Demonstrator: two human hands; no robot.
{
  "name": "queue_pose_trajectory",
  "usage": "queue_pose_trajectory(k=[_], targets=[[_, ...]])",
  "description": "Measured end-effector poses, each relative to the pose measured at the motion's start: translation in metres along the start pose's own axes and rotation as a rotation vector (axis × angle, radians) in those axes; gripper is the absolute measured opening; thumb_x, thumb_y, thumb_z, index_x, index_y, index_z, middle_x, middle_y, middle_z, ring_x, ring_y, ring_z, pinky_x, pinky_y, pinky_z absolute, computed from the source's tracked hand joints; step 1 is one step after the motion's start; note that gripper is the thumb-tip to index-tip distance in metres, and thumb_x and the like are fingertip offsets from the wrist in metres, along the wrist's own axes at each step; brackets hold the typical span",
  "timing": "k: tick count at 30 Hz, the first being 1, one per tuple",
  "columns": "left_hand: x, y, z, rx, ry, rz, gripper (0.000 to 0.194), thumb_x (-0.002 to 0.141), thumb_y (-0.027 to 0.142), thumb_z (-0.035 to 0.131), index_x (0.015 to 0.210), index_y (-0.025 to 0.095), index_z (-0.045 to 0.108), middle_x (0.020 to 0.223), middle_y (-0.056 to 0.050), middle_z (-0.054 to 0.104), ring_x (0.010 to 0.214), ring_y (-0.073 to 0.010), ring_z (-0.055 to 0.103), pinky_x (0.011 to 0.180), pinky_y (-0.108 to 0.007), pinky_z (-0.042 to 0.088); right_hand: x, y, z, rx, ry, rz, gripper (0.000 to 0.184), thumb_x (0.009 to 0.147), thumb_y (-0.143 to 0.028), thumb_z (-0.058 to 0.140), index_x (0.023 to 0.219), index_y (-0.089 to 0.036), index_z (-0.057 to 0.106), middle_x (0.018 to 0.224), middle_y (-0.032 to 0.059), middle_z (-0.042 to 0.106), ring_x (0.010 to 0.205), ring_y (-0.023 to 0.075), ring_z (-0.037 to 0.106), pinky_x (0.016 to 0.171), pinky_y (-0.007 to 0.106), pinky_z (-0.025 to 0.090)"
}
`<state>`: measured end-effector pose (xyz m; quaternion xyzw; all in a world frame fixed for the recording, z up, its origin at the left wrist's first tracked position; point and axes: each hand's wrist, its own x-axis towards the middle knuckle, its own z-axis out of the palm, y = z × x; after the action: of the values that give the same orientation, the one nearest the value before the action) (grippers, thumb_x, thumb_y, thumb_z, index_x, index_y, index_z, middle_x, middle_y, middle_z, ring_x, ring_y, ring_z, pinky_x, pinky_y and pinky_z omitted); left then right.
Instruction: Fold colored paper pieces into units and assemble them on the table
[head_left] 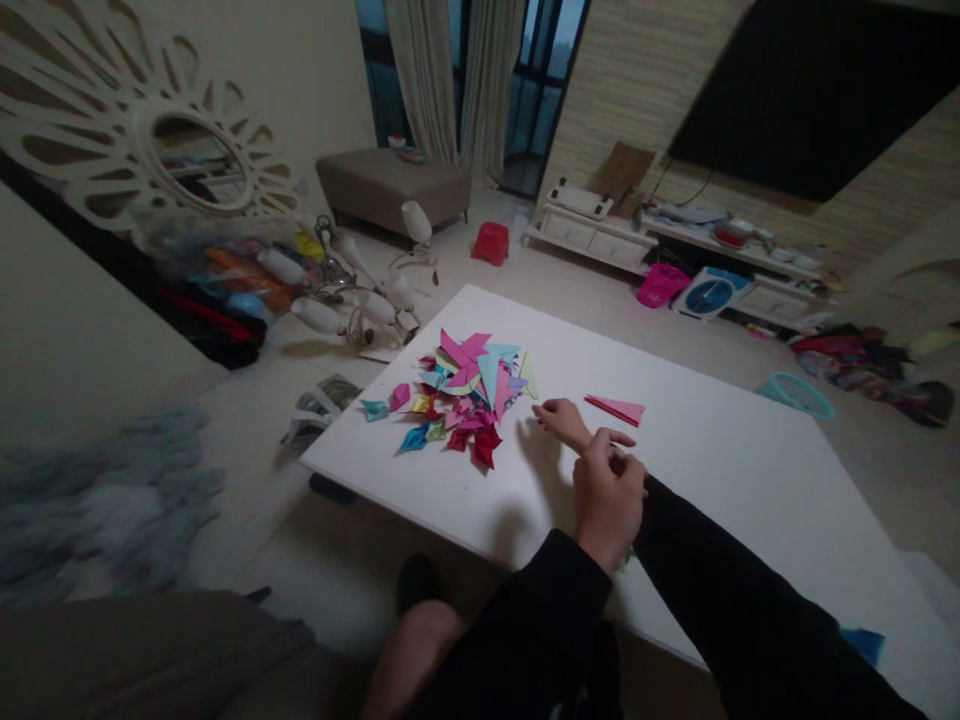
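My left hand (609, 495) is curled at the right wrist, its fingers closed on the cuff of the black right sleeve (720, 560). Beyond it, my right hand (564, 420) hovers over the white table (720, 430), fingers loosely bent and apart, with nothing visible in them. To its left lies a pile of folded paper pieces: pink pinwheel-like shapes (466, 358), a light blue piece (489, 372), and small red (486, 445) and blue (414, 437) folded pieces. A folded pink and red paper strip (616, 409) lies just right of the right hand.
A blue paper piece (866, 643) lies near the table's right front edge. On the floor beyond are a red stool (490, 243), a pink basket (661, 285) and a turquoise hoop-rimmed basket (801, 395). A lamp fixture (375, 305) rests on the floor at left.
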<state>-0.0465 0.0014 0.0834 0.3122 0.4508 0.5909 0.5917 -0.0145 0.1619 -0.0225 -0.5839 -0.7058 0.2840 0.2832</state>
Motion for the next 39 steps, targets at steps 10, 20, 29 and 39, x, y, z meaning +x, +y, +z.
queue_pose_trajectory(k=[10, 20, 29, 39], targets=[[-0.004, 0.012, -0.012, 0.125, 0.071, 0.21, 0.012, 0.087, 0.018, 0.054, 0.094, 0.022, 0.063, 0.073, -0.002, 0.062, 0.062, -0.0129, 0.057, 0.057, -0.022, 0.044, 0.017, -0.084, 0.073, -0.409, -0.027, -0.106, 0.035, 0.081, -0.051, 0.071, 0.086, -0.016, 0.071, 0.097, 0.0166, 0.072, 0.085, 0.0245, 0.064, 0.071, 0.032, 0.043], [0.011, 0.012, -0.021, 0.128, 0.116, 0.39, 0.019, 0.087, 0.012, 0.049, 0.094, 0.02, 0.065, 0.068, 0.0, 0.06, 0.06, -0.0119, 0.056, 0.054, -0.021, 0.04, 0.027, -0.093, 0.074, -0.203, -0.053, 0.016, 0.038, 0.082, -0.053, 0.064, 0.075, -0.016, 0.071, 0.073, 0.0085, 0.07, 0.064, 0.0173, 0.058, 0.059, 0.028, 0.037], [0.013, 0.019, -0.023, 0.025, 0.241, 0.299, 0.012, 0.084, 0.016, 0.055, 0.095, 0.02, 0.055, 0.078, 0.001, 0.06, 0.064, -0.0117, 0.061, 0.056, -0.02, 0.046, -0.099, -0.059, -0.066, 0.695, 0.082, 0.128, 0.035, 0.075, -0.054, 0.071, 0.079, -0.019, 0.071, 0.07, 0.0011, 0.064, 0.06, 0.0137, 0.049, 0.054, 0.026, 0.035], [0.004, -0.018, 0.001, 0.186, -0.291, -0.046, 0.034, 0.079, 0.047, 0.067, 0.076, 0.014, 0.063, 0.068, -0.001, 0.059, 0.044, -0.0081, 0.05, 0.042, -0.022, 0.034, -0.205, -0.016, -0.096, 0.773, 0.308, 0.25, 0.034, 0.08, -0.053, 0.072, 0.076, -0.019, 0.073, 0.07, 0.0023, 0.064, 0.065, 0.0152, 0.052, 0.063, 0.03, 0.039]])
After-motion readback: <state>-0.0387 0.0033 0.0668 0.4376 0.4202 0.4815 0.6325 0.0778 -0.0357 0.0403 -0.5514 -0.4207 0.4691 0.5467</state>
